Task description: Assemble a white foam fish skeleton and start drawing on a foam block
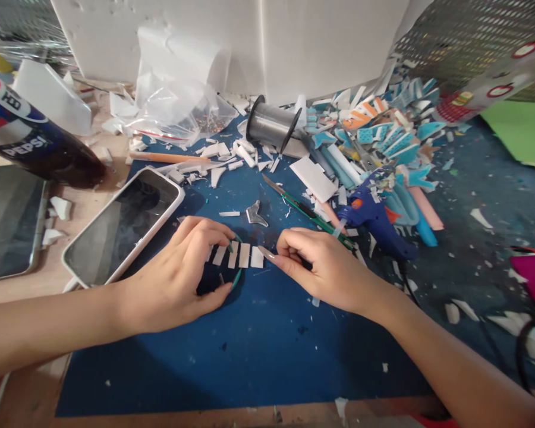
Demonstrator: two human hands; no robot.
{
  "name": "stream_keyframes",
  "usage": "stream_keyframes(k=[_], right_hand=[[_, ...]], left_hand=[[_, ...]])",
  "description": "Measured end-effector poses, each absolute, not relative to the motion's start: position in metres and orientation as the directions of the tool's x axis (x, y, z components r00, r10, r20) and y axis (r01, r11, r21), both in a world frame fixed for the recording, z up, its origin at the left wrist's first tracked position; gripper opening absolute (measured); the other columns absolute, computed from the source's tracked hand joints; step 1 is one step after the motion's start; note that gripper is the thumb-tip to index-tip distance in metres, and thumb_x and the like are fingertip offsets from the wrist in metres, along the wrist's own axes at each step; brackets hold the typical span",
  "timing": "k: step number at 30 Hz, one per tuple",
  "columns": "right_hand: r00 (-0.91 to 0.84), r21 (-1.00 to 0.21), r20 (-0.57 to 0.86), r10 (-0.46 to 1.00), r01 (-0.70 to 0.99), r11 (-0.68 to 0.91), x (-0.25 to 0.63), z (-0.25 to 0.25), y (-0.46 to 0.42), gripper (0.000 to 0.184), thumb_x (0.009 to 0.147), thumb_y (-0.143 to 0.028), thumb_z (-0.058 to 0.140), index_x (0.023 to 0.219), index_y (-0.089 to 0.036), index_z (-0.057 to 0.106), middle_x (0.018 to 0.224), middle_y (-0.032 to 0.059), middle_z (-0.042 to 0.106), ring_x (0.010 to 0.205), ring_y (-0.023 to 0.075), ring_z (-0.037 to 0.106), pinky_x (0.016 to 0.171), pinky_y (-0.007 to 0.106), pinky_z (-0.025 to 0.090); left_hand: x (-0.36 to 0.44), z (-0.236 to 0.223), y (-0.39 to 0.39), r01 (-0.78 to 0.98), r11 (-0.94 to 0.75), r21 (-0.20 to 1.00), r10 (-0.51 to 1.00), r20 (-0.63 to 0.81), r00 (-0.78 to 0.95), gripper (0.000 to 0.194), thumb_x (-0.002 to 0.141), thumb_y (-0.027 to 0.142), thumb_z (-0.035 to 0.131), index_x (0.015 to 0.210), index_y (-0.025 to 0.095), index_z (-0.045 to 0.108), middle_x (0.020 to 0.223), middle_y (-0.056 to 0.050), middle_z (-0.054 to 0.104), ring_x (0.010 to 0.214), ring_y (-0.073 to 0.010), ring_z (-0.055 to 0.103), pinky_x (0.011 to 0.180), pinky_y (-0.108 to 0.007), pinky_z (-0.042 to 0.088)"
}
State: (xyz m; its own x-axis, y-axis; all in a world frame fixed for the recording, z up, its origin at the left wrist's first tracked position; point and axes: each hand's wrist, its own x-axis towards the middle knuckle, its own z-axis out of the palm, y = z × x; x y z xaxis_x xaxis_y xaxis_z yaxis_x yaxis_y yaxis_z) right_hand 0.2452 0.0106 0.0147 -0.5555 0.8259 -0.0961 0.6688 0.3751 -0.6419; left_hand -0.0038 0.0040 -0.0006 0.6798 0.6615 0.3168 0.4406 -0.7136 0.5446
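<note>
We saw the left hand [173,279] half open, nothing evidently gripped, around white strips [245,255] on the mat [258,362]. The right hand [321,264] was nearly closed beside them, its hold unclear. A nudge could have skewed the row.

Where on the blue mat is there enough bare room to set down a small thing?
The near part of the blue mat, between the left hand, right hand and front edge, shows only scattered bits. Crowded: its far side, around the spool, glue gun and white scraps.
</note>
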Motion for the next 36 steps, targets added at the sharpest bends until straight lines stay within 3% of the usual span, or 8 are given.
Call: stream_keyframes(k=[18,36], right_hand=[[-0.621,-0.481,0.010,0.783,0.684,0.549,0.2446,0.0099,0.0069,0.024,0.095,-0.024,0.046,0.073,-0.020,0.041,0.062,-0.0027,0.041,0.055,0.0118,0.041,0.053,0.024,0.029],[-0.620,-0.487,-0.005,0.785,0.687,0.539,0.2440,0.0097,0.0081,0.025,0.095,-0.026,0.044,0.071,-0.021,0.039,0.061,-0.0026,0.040,0.054,0.0121,0.040,0.053,0.025,0.027]], left_hand=[[-0.0038,0.0016,0.0046,0.445,-0.738,0.508,0.633,0.292,0.717,0.025,0.089,0.010,0.055,0.110,0.011,0.043,0.112,-0.017,0.052,0.104,-0.0269,0.047,0.089,-0.044,0.043],[-0.0037,0.0028,0.0037,0.490,-0.747,0.450,0.630,0.240,0.739,0.030,0.091,0.015,0.053,0.120,0.021,0.055,0.116,-0.013,0.046,0.104,-0.0278,0.045,0.089,-0.047,0.042]])
